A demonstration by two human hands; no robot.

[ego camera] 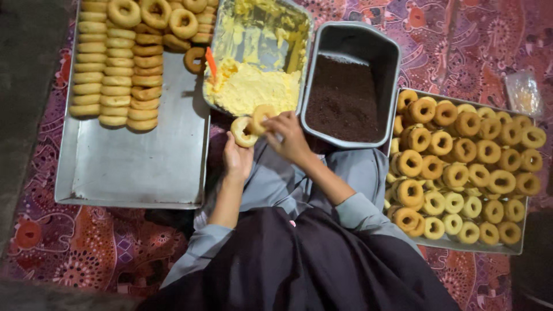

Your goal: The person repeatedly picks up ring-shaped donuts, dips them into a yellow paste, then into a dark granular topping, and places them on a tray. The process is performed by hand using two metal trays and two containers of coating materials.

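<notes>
Dim warm light from above, soft glare on metal tray [144,167] left of fingers [275,128], corners dark w/ vignetting, hands slightly soft, shadow below fingers.

**Trays and tins around the seated person**

A large tray [132,167] lay to the left, ring biscuits [118,63] stacked in rows at its far end. A tin of cream [259,57] stood ahead, a tin of crumbs [348,86] just right of it. Another tray [461,245], filled with rings, lay right. Both hands [237,156] [291,138] held rings before the tins.

Two flat trays [132,167] — two deep tubs [351,34] — dozens of ring pastries [455,173].
</notes>
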